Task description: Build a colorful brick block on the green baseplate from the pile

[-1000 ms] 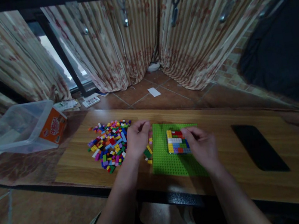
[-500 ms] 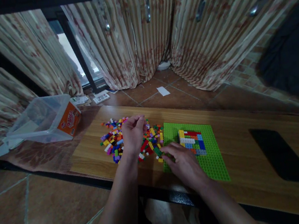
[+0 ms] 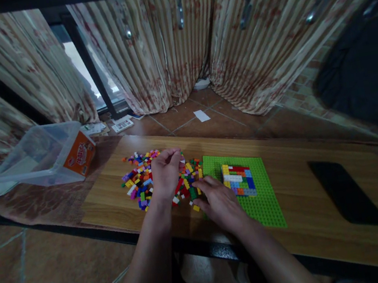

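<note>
My left hand is over the pile of loose building bricks, thumb and fingers pinched together; whatever they hold is hidden. My right hand is at the pile's right edge, thumb and forefinger at the two ends of a dark green brick. Beside that hand lies a bright green baseplate, its left edge partly covered by the hand. On the plate stands a low, blocky build of yellow, red, white, blue, orange and grey bricks.
A clear plastic bin with an orange label stands on the left. A flat black object lies on the wooden table to the right. Striped curtains hang behind, and papers lie on the floor.
The view has shifted slightly, moving the scene left. My right hand has moved a little left with its fingertips about the dark green brick, which now points more upright. My left hand stays pinched.
</note>
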`<action>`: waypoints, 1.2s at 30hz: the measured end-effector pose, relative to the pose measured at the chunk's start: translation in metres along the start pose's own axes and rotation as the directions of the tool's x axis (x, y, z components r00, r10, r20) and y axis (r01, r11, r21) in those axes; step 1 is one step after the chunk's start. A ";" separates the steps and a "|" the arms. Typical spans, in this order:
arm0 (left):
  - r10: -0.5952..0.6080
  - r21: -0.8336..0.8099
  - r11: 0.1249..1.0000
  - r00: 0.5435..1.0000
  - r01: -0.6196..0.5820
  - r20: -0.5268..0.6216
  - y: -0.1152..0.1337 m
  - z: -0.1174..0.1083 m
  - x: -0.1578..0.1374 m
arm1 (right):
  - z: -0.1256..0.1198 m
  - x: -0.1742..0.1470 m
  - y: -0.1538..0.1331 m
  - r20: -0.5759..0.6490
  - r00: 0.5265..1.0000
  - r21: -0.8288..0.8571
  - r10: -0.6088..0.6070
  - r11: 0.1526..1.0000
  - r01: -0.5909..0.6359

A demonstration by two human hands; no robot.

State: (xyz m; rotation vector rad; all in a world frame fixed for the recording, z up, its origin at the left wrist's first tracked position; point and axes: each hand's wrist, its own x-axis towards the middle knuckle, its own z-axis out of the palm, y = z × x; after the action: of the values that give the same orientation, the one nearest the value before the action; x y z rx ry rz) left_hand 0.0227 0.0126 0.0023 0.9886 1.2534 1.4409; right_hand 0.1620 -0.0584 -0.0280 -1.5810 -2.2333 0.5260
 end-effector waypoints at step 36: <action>-0.126 0.298 0.954 0.849 -0.039 0.513 -0.030 0.030 -0.030 | -0.048 -0.043 0.062 -0.246 0.966 0.194 0.077 0.980 -0.029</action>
State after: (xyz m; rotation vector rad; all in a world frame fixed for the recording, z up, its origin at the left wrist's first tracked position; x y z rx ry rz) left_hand 0.0625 -0.0096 -0.0223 1.4360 1.0782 0.8568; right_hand 0.2492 -0.0755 -0.0202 -1.5199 -1.8987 0.5037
